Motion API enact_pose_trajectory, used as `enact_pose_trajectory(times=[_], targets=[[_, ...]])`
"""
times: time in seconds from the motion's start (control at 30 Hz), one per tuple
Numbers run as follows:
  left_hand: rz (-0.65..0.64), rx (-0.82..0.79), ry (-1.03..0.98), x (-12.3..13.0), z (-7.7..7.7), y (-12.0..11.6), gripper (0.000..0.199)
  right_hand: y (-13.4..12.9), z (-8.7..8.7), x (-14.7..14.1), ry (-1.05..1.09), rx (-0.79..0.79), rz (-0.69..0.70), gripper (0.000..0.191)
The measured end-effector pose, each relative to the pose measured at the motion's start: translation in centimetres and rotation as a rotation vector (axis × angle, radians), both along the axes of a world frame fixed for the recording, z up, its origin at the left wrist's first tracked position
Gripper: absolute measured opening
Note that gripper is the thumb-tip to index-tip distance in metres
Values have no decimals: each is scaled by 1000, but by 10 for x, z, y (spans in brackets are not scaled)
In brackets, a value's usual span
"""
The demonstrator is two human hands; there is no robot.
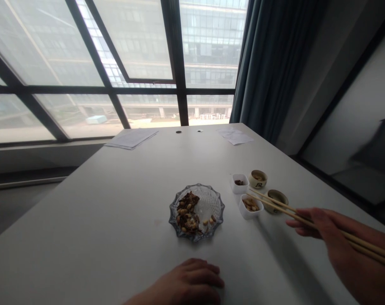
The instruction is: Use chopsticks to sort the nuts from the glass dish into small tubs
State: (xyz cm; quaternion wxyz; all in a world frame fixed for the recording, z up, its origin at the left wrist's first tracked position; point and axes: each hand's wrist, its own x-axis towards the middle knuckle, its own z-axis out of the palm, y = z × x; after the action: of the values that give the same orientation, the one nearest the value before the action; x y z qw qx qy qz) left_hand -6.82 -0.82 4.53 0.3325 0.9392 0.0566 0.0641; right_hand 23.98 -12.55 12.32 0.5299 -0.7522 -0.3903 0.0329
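My right hand (325,228) holds a pair of wooden chopsticks (294,215), their tips slightly apart above the near white cup (251,214), which contains pale brown pieces. Nothing can be made out between the tips. Behind it is another white cup (239,188) with dark pieces. Two small ceramic cups stand to their right: the back one (258,184) has something in it, the front one (279,207) is partly behind the chopsticks. A scalloped glass dish (219,207) holds mixed dark and pale dried pieces. My left hand (195,279) rests on the table, fingers curled, contents hidden.
The white table (116,224) reaches to the windows. Papers (131,138) lie at its far left and more sheets (235,136) at the far right. Two small round items sit near the back edge. A dark curtain hangs at the right.
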Motion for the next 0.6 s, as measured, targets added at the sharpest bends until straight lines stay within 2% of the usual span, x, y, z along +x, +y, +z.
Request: enact_pose_trajectory(times=[0.13, 0.27, 0.37, 0.47, 0.6], targets=[[1, 10, -4, 0, 2, -1, 16, 5, -1, -15, 31, 59, 134, 34], [-2, 6, -25, -2, 2, -3, 18, 19, -14, -28, 60, 46, 434, 33], [1, 1, -33, -2, 0, -3, 20, 31, -26, -37, 119, -36, 591, 38], [-1, -11, -33, -2, -3, -2, 22, 39, -35, -45, 185, -97, 670, 40], [-1, -7, -60, -3, -6, -2, 23, 41, -36, -51, 220, -122, 671, 39]])
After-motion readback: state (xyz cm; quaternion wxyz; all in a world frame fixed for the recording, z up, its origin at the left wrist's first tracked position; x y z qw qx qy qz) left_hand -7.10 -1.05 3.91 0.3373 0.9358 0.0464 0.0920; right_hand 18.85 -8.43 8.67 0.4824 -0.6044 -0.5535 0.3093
